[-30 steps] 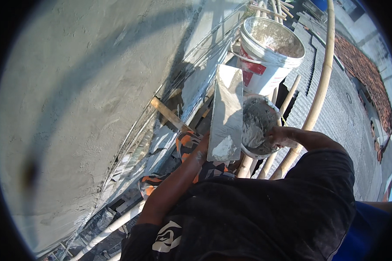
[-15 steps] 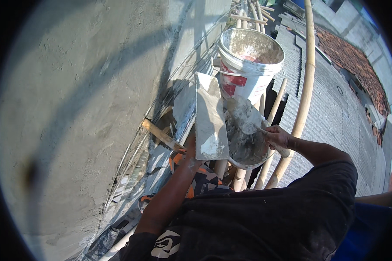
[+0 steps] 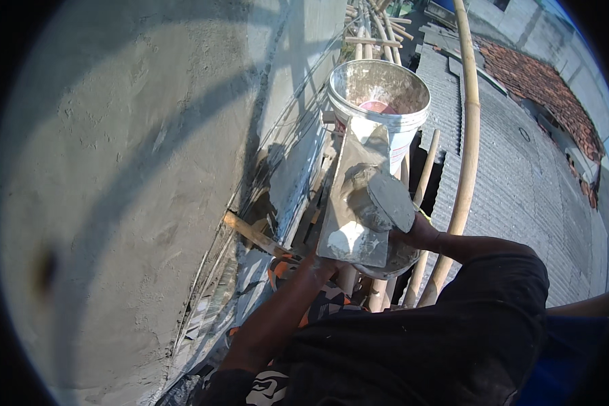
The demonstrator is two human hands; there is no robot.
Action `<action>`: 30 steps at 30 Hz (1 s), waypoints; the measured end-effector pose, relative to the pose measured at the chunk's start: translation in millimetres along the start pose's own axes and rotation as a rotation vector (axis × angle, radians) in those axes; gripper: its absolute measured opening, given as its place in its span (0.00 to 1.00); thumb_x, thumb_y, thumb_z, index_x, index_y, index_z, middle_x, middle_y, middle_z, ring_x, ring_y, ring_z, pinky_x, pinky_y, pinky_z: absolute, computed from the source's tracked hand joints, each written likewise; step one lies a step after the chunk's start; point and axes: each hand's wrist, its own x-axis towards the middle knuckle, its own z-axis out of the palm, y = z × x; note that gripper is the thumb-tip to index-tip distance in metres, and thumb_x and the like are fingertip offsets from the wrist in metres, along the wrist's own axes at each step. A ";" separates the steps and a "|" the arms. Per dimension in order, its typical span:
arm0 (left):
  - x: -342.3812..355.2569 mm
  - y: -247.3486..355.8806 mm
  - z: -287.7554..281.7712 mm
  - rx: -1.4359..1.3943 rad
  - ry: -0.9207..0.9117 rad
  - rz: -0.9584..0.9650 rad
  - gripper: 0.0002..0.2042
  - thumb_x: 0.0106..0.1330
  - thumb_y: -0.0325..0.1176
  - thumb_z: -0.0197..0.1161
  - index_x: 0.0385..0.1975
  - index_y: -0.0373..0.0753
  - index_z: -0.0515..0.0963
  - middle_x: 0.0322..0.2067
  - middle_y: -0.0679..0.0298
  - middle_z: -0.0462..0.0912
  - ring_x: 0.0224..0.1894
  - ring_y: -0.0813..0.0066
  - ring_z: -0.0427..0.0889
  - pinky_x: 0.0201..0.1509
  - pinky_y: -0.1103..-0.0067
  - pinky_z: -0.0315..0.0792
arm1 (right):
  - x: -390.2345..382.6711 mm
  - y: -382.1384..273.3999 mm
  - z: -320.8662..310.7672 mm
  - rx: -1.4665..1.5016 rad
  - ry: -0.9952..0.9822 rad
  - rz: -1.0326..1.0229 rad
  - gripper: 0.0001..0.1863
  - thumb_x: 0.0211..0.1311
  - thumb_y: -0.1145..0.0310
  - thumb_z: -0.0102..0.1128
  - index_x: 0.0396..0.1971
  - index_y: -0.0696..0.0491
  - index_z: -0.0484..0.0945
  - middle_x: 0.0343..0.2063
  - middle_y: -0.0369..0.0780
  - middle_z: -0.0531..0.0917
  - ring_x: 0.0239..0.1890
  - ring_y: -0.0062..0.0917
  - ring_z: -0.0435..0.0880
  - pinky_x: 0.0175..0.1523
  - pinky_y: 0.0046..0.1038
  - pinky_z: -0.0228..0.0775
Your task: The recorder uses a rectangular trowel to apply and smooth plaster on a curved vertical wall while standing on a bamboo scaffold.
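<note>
**Mortar on a hand-held board: possible points of loss**

Lower centre of the frame: the left hand (image 3: 325, 265) is at the near end of a flat board (image 3: 352, 154); its fingers are hidden, so their grip cannot be told. To its right, the right hand (image 3: 421, 235) appears closed around the handle of a trowel (image 3: 394, 201). Mid-frame, the trowel's blade lies over a lump of grey mortar (image 3: 360, 203) on the board. A hard push or an off-centre load could tip the board and let mortar slide off. The small bucket (image 3: 394, 273), partly hidden beneath, might catch only some; the rest could drop between the bamboo poles (image 3: 378, 296). Farther off, upper centre, stands a tall white bucket (image 3: 399, 124); a swing of the board's far end could knock it. Right of frame, splashes might reach the corrugated roof (image 3: 507, 183).
</note>
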 end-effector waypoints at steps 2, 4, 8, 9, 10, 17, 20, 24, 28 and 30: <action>-8.9 4.6 3.4 -0.011 0.001 -0.015 0.18 0.71 0.43 0.46 0.53 0.40 0.72 0.47 0.59 0.80 0.48 0.63 0.79 0.53 0.63 0.75 | 0.8 3.4 -14.4 -0.245 -0.006 -0.039 0.27 0.50 0.70 0.67 0.52 0.55 0.71 0.46 0.47 0.79 0.51 0.38 0.78 0.55 0.35 0.72; -24.3 16.4 6.3 -0.015 -0.003 -0.029 0.18 0.71 0.44 0.47 0.53 0.40 0.72 0.47 0.59 0.80 0.48 0.63 0.79 0.53 0.63 0.75 | -9.6 37.4 -27.7 -0.289 0.084 -0.134 0.25 0.50 0.71 0.65 0.51 0.56 0.72 0.43 0.47 0.79 0.50 0.41 0.78 0.53 0.34 0.73; -47.1 41.6 21.1 0.018 0.009 0.014 0.18 0.70 0.44 0.47 0.53 0.40 0.72 0.46 0.59 0.80 0.48 0.63 0.79 0.53 0.63 0.75 | -21.5 32.2 -51.0 -0.788 -0.306 0.272 0.10 0.55 0.67 0.56 0.36 0.55 0.77 0.33 0.45 0.79 0.41 0.42 0.81 0.43 0.41 0.76; -57.6 41.6 22.4 0.029 0.018 0.025 0.18 0.70 0.44 0.47 0.53 0.40 0.72 0.46 0.59 0.80 0.48 0.63 0.79 0.53 0.63 0.75 | -20.0 15.6 -47.1 -0.783 -0.424 0.399 0.10 0.52 0.66 0.59 0.33 0.55 0.79 0.35 0.46 0.81 0.41 0.41 0.82 0.40 0.42 0.77; -69.4 44.4 24.6 0.040 0.027 0.037 0.18 0.70 0.44 0.48 0.53 0.40 0.72 0.46 0.59 0.80 0.48 0.63 0.79 0.53 0.63 0.75 | -10.8 18.7 -38.4 -0.807 -0.560 0.464 0.10 0.50 0.65 0.61 0.30 0.54 0.82 0.38 0.47 0.82 0.44 0.41 0.82 0.40 0.43 0.77; -114.5 75.9 64.2 0.129 0.055 0.081 0.18 0.70 0.44 0.49 0.52 0.40 0.72 0.46 0.59 0.80 0.47 0.63 0.80 0.53 0.64 0.75 | 99.7 -75.5 24.2 0.597 -0.351 -0.004 0.21 0.54 0.67 0.59 0.49 0.59 0.76 0.46 0.49 0.79 0.54 0.39 0.77 0.58 0.38 0.67; -126.6 90.7 84.3 0.171 0.053 0.097 0.18 0.70 0.44 0.49 0.52 0.40 0.73 0.46 0.59 0.80 0.47 0.63 0.80 0.53 0.64 0.75 | 127.9 -87.3 56.7 0.267 -0.281 -0.314 0.21 0.55 0.67 0.58 0.50 0.57 0.76 0.50 0.47 0.78 0.56 0.38 0.75 0.61 0.39 0.64; -146.0 82.9 96.4 0.232 0.043 0.177 0.19 0.69 0.44 0.50 0.52 0.40 0.73 0.46 0.59 0.80 0.47 0.63 0.80 0.53 0.64 0.75 | 163.4 -126.0 95.5 -0.236 -0.141 -0.797 0.22 0.57 0.68 0.57 0.53 0.55 0.75 0.55 0.44 0.76 0.59 0.37 0.73 0.65 0.41 0.58; -163.2 74.9 160.8 0.223 0.171 0.225 0.19 0.66 0.46 0.55 0.50 0.39 0.75 0.44 0.59 0.81 0.45 0.62 0.81 0.54 0.65 0.74 | 170.7 -172.0 123.4 0.150 -0.075 -0.556 0.21 0.61 0.66 0.56 0.54 0.55 0.72 0.55 0.41 0.76 0.61 0.32 0.71 0.68 0.42 0.54; -173.2 76.4 180.9 0.278 0.297 0.305 0.20 0.64 0.46 0.58 0.47 0.37 0.76 0.44 0.59 0.82 0.45 0.63 0.81 0.52 0.67 0.75 | 174.1 -196.8 138.2 0.739 -0.081 -0.425 0.18 0.65 0.64 0.54 0.53 0.54 0.73 0.53 0.41 0.77 0.56 0.31 0.76 0.63 0.42 0.63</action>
